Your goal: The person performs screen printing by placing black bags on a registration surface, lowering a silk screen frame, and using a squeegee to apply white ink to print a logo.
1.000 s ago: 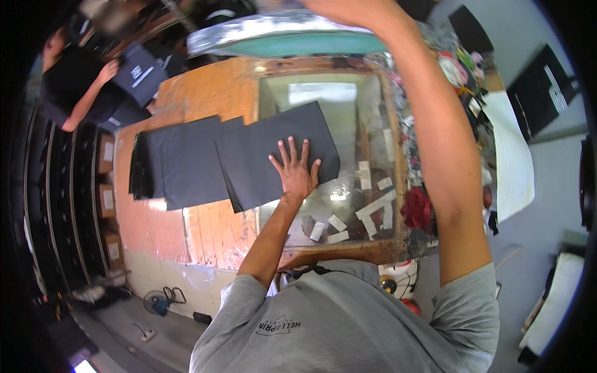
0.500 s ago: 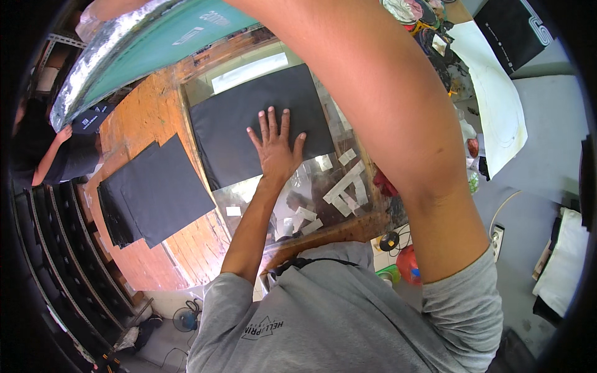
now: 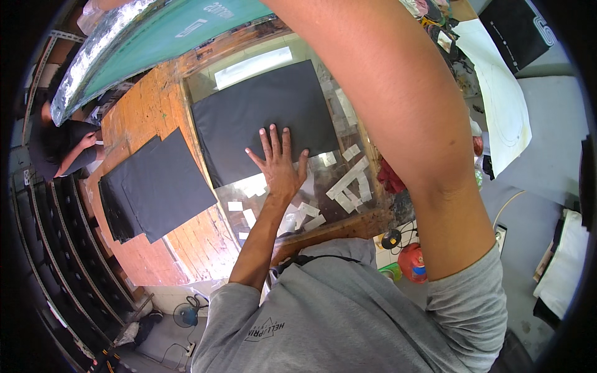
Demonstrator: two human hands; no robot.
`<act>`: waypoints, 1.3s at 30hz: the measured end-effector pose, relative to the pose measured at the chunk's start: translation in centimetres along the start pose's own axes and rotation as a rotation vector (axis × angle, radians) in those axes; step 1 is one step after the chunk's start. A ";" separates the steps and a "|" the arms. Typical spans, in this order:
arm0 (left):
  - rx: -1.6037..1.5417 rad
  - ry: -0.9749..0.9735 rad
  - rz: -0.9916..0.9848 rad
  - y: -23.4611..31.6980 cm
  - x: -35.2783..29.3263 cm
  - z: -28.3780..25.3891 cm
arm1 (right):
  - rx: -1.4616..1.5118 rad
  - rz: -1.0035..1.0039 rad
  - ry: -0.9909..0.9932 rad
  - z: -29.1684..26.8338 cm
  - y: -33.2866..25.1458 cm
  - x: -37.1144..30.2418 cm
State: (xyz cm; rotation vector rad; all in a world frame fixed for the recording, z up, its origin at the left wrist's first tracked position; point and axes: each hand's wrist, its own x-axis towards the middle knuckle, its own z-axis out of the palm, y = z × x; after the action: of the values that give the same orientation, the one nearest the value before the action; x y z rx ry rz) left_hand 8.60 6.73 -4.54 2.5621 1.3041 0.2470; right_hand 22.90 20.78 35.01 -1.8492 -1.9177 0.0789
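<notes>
My left hand lies flat with spread fingers on the near part of a black plastic bag or sheet. That bag rests on a glass panel set in a wooden frame. Over the table reaches my right arm, leaving the view at the top. A strip of my right hand shows at the top left, closed at the edge of a raised, tilted printing screen with green mesh; most of its fingers are hidden. To the left, a stack of similar black bags lies on the wooden table.
White tape pieces stick to the glass. A long white strip lies beyond the bag. Black-loaded rack shelves stand at the left, below a person in dark clothes. A large white sheet hangs at the right.
My left hand has slid slightly nearer across the black bag, still flat. The person at the left has drawn a hand back, and the dark printed item there no longer shows in it.
</notes>
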 end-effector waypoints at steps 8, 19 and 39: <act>-0.029 0.018 0.011 0.0 0.2 0.2 | 0.007 0.061 -0.025 -0.2 -0.6 -0.5; 0.007 -0.007 0.008 -0.2 -0.1 0.0 | 0.041 -0.084 -0.147 -0.9 1.2 2.1; -2.206 0.329 -0.588 0.8 -9.6 -14.8 | -0.083 -0.204 0.112 18.1 1.1 -20.6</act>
State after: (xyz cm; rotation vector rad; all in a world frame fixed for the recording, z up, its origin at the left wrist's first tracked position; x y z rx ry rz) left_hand -0.27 0.64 9.45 0.2806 0.7115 1.1039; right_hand 16.85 6.17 12.57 -1.6597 -2.0452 -0.1692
